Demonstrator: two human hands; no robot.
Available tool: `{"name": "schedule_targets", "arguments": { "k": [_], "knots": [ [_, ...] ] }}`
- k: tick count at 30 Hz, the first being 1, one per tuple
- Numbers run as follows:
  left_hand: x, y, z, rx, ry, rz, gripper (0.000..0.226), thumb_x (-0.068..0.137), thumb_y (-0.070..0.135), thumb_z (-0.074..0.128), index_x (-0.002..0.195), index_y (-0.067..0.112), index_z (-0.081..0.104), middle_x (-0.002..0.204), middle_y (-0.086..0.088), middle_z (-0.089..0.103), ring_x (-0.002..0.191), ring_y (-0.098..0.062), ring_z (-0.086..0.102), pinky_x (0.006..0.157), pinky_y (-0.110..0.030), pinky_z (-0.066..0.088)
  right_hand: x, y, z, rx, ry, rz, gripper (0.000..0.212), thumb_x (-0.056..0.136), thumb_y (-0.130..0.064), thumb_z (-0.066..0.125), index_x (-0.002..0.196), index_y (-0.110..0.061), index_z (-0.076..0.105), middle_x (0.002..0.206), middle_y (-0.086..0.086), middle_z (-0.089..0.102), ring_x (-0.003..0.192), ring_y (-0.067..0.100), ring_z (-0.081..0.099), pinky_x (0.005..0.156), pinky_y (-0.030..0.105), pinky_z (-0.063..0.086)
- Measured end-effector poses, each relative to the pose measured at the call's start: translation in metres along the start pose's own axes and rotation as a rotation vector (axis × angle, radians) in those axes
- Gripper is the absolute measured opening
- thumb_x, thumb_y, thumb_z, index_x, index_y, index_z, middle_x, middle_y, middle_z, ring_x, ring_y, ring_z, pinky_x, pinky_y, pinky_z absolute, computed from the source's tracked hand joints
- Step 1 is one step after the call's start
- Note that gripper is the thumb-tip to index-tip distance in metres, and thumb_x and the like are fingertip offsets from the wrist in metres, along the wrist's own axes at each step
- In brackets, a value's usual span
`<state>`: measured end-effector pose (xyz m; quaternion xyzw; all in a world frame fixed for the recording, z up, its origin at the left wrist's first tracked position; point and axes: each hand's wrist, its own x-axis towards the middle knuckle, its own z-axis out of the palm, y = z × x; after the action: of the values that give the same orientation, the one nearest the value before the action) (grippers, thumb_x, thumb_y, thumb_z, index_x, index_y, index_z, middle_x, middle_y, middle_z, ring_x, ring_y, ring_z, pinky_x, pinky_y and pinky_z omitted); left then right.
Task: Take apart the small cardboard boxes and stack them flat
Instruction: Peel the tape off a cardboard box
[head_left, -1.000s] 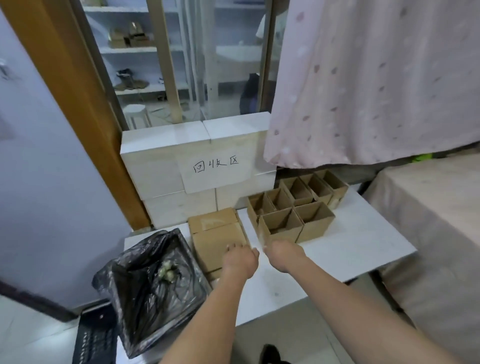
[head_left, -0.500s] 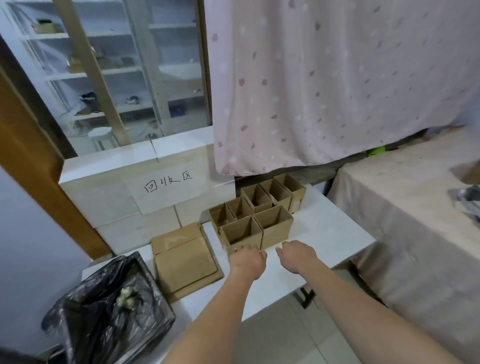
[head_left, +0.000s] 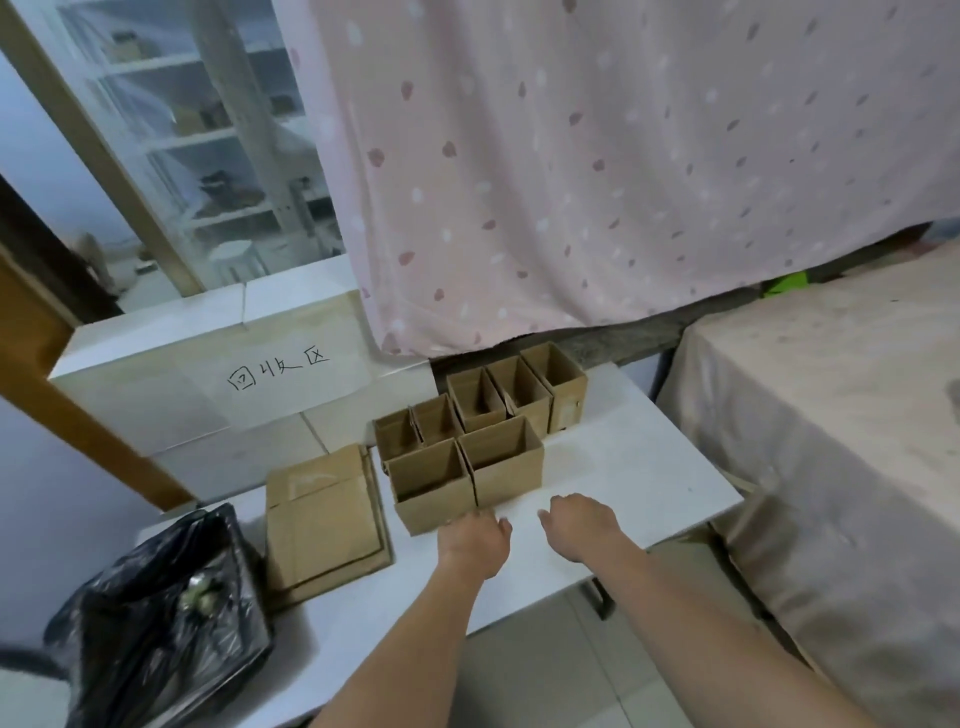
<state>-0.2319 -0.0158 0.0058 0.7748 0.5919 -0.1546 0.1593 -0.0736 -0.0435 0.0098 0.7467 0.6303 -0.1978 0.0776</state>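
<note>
Several small open-topped cardboard boxes (head_left: 467, 470) stand packed together on the white table (head_left: 634, 467). A stack of flattened cardboard (head_left: 322, 519) lies to their left. My left hand (head_left: 475, 540) hovers just in front of the nearest left box (head_left: 428, 491), fingers loosely curled, its fingertips close to or touching the box front. Over the bare tabletop in front of the nearest right box (head_left: 506, 462), my right hand (head_left: 579, 522) is relaxed and holds nothing.
A bin lined with a black bag (head_left: 156, 618) stands at the table's left end. Pale blocks with a handwritten paper sign (head_left: 280, 371) back the table. A pink dotted curtain (head_left: 597, 166) hangs behind, and a cloth-covered table (head_left: 841, 441) stands to the right.
My view has swung right and upward, so the boxes now sit at centre. Both hands have shifted from near the flat stack to just in front of the nearest boxes.
</note>
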Motion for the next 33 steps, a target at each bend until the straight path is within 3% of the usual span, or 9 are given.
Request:
{"name": "schedule_targets", "arguments": {
  "k": [6, 10, 16, 25, 29, 33],
  "knots": [
    [0.026, 0.008, -0.008, 0.102, -0.038, -0.020, 0.044, 0.107, 0.029, 0.024, 0.132, 0.013, 0.056, 0.130, -0.013, 0.058, 0.115, -0.034, 0.057, 0.087, -0.041, 0.047, 0.033, 0.023, -0.006, 0.038, -0.027, -0.029, 0.045, 0.107, -0.040, 0.026, 0.125, -0.011, 0.055, 0.125, 0.011, 0.060, 0.114, 0.028, 0.057, 0.086, 0.035, 0.044],
    [0.053, 0.013, -0.017, 0.059, -0.024, -0.029, 0.040, 0.107, 0.026, 0.027, 0.135, 0.013, 0.051, 0.133, -0.013, 0.057, 0.118, -0.034, 0.056, 0.090, -0.044, 0.049, 0.061, 0.033, -0.017, 0.071, -0.028, -0.020, 0.042, 0.106, -0.038, 0.028, 0.124, -0.011, 0.055, 0.124, 0.010, 0.059, 0.112, 0.028, 0.058, 0.082, 0.035, 0.043],
    [0.113, 0.029, -0.031, 0.001, 0.003, 0.011, 0.044, 0.106, 0.031, 0.026, 0.143, 0.013, 0.043, 0.139, -0.013, 0.051, 0.126, -0.031, 0.050, 0.103, -0.043, 0.043, 0.118, 0.052, -0.031, 0.107, -0.050, 0.024, 0.032, 0.104, -0.030, 0.037, 0.120, -0.011, 0.057, 0.121, 0.008, 0.061, 0.109, 0.027, 0.060, 0.076, 0.030, 0.040],
    [0.171, 0.040, -0.008, -0.051, -0.014, -0.002, 0.047, 0.106, 0.031, 0.034, 0.149, 0.012, 0.038, 0.149, -0.011, 0.045, 0.140, -0.029, 0.039, 0.123, -0.044, 0.022, 0.189, 0.040, -0.039, 0.132, -0.094, -0.011, 0.031, 0.104, -0.038, 0.041, 0.114, -0.013, 0.058, 0.113, 0.006, 0.063, 0.101, 0.023, 0.061, 0.074, 0.029, 0.042],
    [0.188, 0.042, 0.006, -0.075, -0.019, -0.027, 0.047, 0.101, 0.018, 0.048, 0.147, 0.013, 0.041, 0.143, -0.010, 0.051, 0.136, -0.027, 0.044, 0.123, -0.041, 0.019, 0.210, 0.027, -0.035, 0.117, -0.116, -0.030, 0.027, 0.102, -0.038, 0.047, 0.107, -0.015, 0.060, 0.103, 0.005, 0.066, 0.082, 0.019, 0.055, 0.067, 0.028, 0.040],
    [0.200, 0.050, 0.017, -0.100, -0.044, -0.059, 0.042, 0.094, 0.008, 0.059, 0.136, 0.015, 0.053, 0.128, -0.008, 0.060, 0.123, -0.026, 0.054, 0.120, -0.038, 0.027, 0.223, 0.026, -0.028, 0.120, -0.119, -0.007, 0.017, 0.101, -0.030, 0.051, 0.099, -0.015, 0.060, 0.093, 0.002, 0.063, 0.076, 0.018, 0.054, 0.061, 0.026, 0.038]
  ]
}}
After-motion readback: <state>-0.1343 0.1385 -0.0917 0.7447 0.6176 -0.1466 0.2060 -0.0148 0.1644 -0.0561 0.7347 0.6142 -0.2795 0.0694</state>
